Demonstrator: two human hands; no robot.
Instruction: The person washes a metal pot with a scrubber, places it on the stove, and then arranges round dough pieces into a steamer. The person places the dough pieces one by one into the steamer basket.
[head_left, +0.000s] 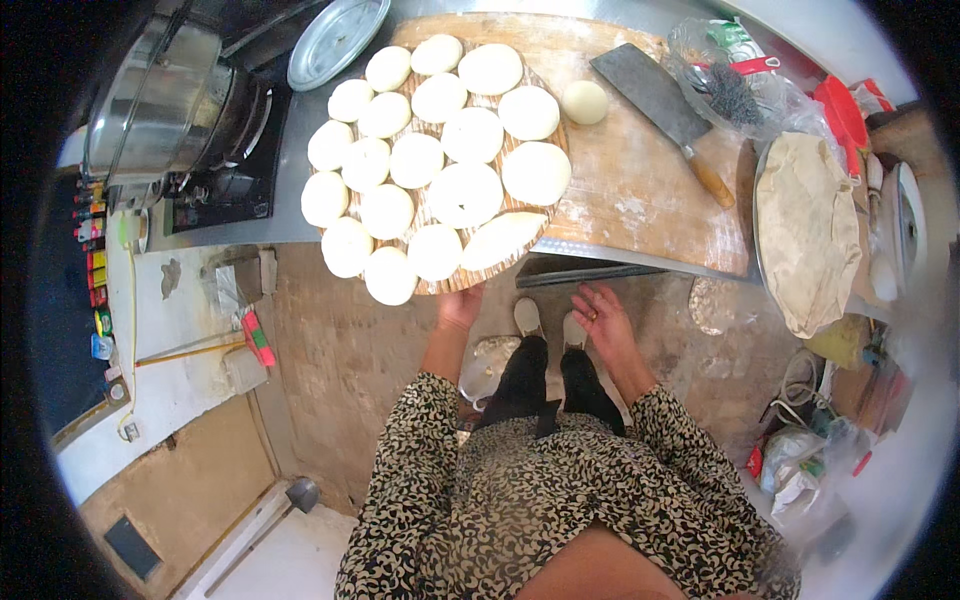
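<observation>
Many pale, round dough buns (472, 135) cover a round, woven-looking tray (559, 146), and one longer dough piece (506, 240) lies at its near edge. My left hand (460, 304) holds the tray from below at the near rim, its fingers hidden underneath. In front of the counter's edge, my right hand (604, 315) hangs with nothing in it, fingers apart. A single dough ball (585, 103) sits right of the tray on a floured wooden board (637, 202). Farther right lies a cleaver (652, 90) with a wooden handle.
At the left, a large steel pot (161, 105) stands on a stove (225, 195). A metal lid (337, 41) lies behind the tray. On the right are a cloth-covered round pan (808, 232), a red ladle-like tool (840, 112) and a bowl with a steel scourer (733, 94).
</observation>
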